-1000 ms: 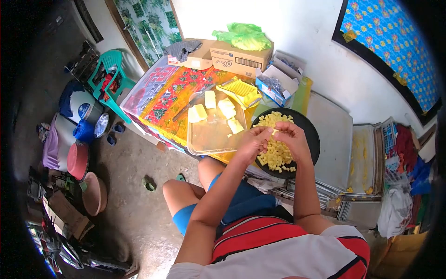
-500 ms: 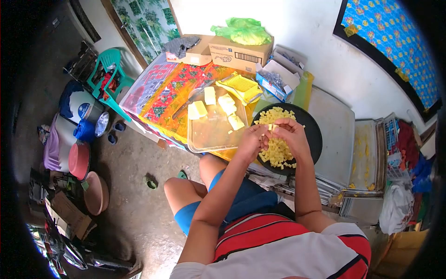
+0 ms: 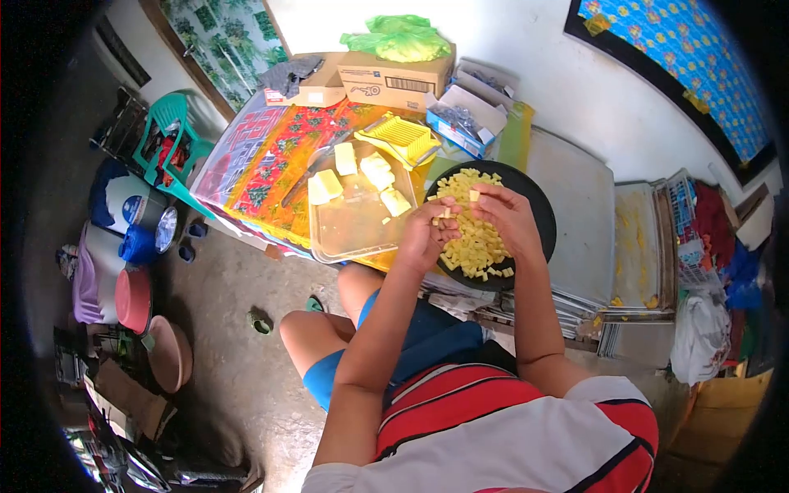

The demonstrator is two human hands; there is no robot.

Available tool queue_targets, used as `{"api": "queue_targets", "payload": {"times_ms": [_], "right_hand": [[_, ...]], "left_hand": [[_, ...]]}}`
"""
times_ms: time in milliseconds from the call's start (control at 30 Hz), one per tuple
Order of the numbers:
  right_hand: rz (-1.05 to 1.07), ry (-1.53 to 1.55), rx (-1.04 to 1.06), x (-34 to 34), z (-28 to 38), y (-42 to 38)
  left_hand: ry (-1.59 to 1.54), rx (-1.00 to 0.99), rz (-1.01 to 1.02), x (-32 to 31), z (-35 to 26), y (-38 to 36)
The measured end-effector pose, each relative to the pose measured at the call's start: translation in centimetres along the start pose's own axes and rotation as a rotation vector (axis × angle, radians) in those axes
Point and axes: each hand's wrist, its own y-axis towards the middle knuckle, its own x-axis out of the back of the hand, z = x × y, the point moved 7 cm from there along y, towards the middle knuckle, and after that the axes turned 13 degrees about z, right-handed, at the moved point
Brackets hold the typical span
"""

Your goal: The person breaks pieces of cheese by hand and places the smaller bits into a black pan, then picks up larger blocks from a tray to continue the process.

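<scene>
My left hand (image 3: 422,237) is closed with small yellow cubes (image 3: 445,214) at its fingertips, over the left side of a round black pan (image 3: 538,218). Beside it, my right hand (image 3: 511,223) pinches a single yellow cube (image 3: 474,195) between thumb and finger. Under both hands lies a heap of diced yellow pieces (image 3: 475,251) in the pan. To the left, a clear plastic tray (image 3: 349,245) holds several larger yellow blocks (image 3: 325,187) and one small loose piece. A knife (image 3: 297,187) rests at the tray's left edge.
Behind the tray is a yellow slotted plastic rack (image 3: 400,141). Cardboard boxes (image 3: 394,82), a green plastic bag (image 3: 399,39) and a blue-white box (image 3: 462,130) stand along the wall. Stacked metal trays (image 3: 567,222) sit right of the pan. A green chair (image 3: 170,123) is at the left.
My hands have moved apart; before, their fingertips met over the pan. The right now pinches a cube separately from the left. The whole view has shifted slightly.
</scene>
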Motion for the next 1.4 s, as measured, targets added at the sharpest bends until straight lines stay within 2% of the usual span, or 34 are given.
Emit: {"api": "queue_targets", "payload": {"times_ms": [167, 467, 667, 1133, 1167, 1267, 1367, 1400], "right_hand": [[-0.008, 0.051, -0.003, 0.7, 0.0, -0.1], [0.066, -0.029, -0.026, 0.3, 0.0, -0.2], [0.095, -0.004, 0.002, -0.1, -0.2, -0.1], [0.054, 0.047, -0.024, -1.4, 1.5, -0.6], [0.035, -0.025, -0.01, -0.6, 1.3, -0.5], [-0.03, -0.233, 0.03, 2.9, 0.5, -0.1], [-0.108, -0.428, 0.036, 5.4, 0.2, -0.2], [-0.131, -0.498, 0.016, 6.1, -0.2, -0.2]], "left_hand": [[0.069, -0.011, -0.081, -1.0, -0.3, -0.2], [0.306, -0.022, 0.071, -2.4, 0.3, 1.1], [0.277, -0.05, 0.14, -2.2, 0.3, 1.0], [0.095, -0.075, 0.011, -2.7, -0.5, 0.2], [0.08, -0.084, 0.007, -2.5, -0.4, 0.3], [0.305, -0.071, -0.048, -1.2, -0.6, 1.1], [1.136, -0.28, -0.081, -2.3, -2.4, 2.3], [1.248, -0.301, -0.039, -2.8, -2.3, 2.9]]}}
